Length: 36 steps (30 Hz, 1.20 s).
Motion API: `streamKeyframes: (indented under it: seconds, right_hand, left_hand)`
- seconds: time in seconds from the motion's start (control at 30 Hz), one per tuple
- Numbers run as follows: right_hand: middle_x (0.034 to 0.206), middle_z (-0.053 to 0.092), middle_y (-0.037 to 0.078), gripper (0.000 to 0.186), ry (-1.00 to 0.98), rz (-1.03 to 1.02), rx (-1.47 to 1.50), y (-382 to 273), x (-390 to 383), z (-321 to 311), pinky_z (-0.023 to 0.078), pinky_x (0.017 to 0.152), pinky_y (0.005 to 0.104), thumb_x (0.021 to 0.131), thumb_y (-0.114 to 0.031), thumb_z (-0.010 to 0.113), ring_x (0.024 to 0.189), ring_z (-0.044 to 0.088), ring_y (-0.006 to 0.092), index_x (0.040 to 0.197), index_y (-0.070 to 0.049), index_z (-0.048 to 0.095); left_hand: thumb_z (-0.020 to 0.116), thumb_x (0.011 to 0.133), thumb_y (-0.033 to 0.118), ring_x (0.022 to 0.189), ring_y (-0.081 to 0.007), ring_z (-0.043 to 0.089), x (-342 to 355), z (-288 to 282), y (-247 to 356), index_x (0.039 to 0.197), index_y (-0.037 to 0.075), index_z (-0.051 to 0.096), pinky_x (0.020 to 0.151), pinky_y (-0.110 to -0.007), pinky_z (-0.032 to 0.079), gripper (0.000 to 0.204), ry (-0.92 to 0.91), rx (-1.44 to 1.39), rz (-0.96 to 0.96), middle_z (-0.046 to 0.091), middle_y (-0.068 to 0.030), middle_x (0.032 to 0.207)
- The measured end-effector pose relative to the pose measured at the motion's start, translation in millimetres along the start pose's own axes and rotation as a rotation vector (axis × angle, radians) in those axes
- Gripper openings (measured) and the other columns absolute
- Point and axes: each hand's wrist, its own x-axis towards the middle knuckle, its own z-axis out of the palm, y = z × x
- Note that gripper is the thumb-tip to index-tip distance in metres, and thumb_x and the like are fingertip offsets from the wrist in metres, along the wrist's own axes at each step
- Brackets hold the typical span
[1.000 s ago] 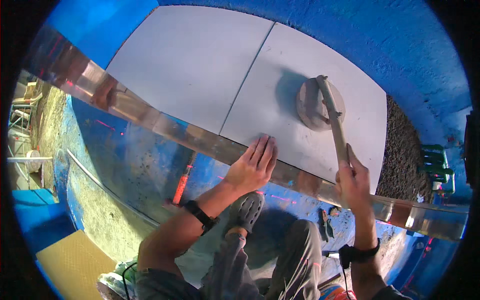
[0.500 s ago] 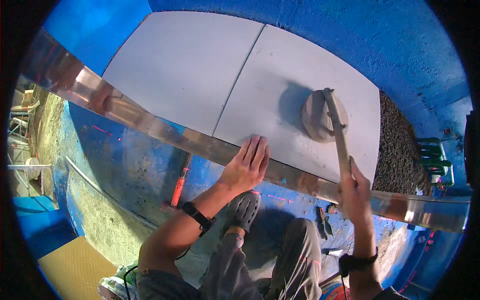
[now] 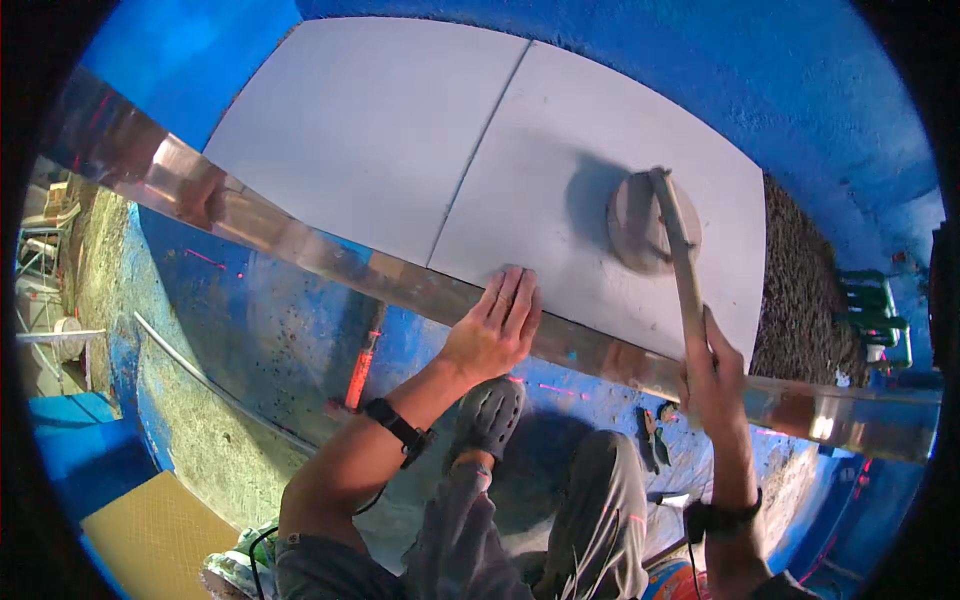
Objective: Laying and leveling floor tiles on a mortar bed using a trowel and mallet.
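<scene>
In my right hand [image 3: 713, 385] I grip the wooden handle of a mallet [image 3: 655, 222]. Its broad round grey head is over the right one of two large white tiles [image 3: 590, 160]; I cannot tell whether it touches the surface. My left hand [image 3: 498, 322] lies with fingers stretched out across a long shiny metal straightedge [image 3: 400, 285], fingertips at the near edge of the right tile. Beside it, the left tile [image 3: 360, 130] meets the right one along a thin dark joint.
Dark gravelly mortar [image 3: 800, 300] and green pipes [image 3: 880, 320] lie right of the tiles. Blue walls [image 3: 740, 70] rise behind. Below the straightedge are an orange-handled tool [image 3: 361, 375], pliers [image 3: 655, 440], and my shoe [image 3: 490, 415]. A tan board [image 3: 160, 535] sits at the lower left.
The whole view has shifted slightly. The mallet head's tilt has changed a little, with my right hand still on its handle. My left hand has stayed at the straightedge.
</scene>
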Motion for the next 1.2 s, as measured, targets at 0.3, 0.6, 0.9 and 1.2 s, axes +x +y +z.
streamKeyframes:
  seconds: [0.3,0.6,0.9,1.2]
  right_hand:
    - [0.066,0.052,-0.003,0.053,0.243,0.008,0.187,-23,29,-38,0.039,0.043,0.0253,0.107,-0.025,0.056,0.051,0.047,0.0057,0.155,-0.002,0.048]
    - [0.069,0.055,-0.001,0.052,-0.037,0.100,0.104,-9,3,-12,0.040,0.045,0.0254,0.107,-0.025,0.056,0.050,0.047,0.0062,0.154,-0.003,0.050]
    - [0.070,0.053,-0.003,0.055,0.240,-0.119,0.271,-26,44,-25,0.036,0.040,0.0232,0.108,-0.027,0.054,0.049,0.046,0.0037,0.159,-0.007,0.044]
    - [0.073,0.054,0.000,0.053,-0.116,0.038,0.161,-29,-6,-27,0.038,0.044,0.0241,0.108,-0.025,0.053,0.050,0.046,0.0056,0.155,-0.001,0.047]
  left_hand:
    - [0.058,0.092,0.012,0.126,-0.0416,0.063,0,-1,0,0.124,-0.010,0.063,0.109,-0.049,0.053,0.039,-0.025,0.029,0.017,0.060,-0.0275,0.137]
    - [0.058,0.093,0.012,0.125,-0.0441,0.063,0,-1,0,0.123,-0.010,0.063,0.106,-0.050,0.055,0.037,-0.024,-0.003,0.012,0.059,-0.0292,0.136]
    - [0.057,0.092,0.013,0.123,-0.0440,0.064,0,-1,-2,0.120,-0.011,0.064,0.105,-0.050,0.055,0.037,-0.011,0.029,0.042,0.060,-0.0298,0.133]
    - [0.057,0.092,0.012,0.124,-0.0432,0.064,-1,0,-3,0.121,-0.010,0.064,0.104,-0.049,0.056,0.038,0.003,-0.001,0.032,0.061,-0.0287,0.133]
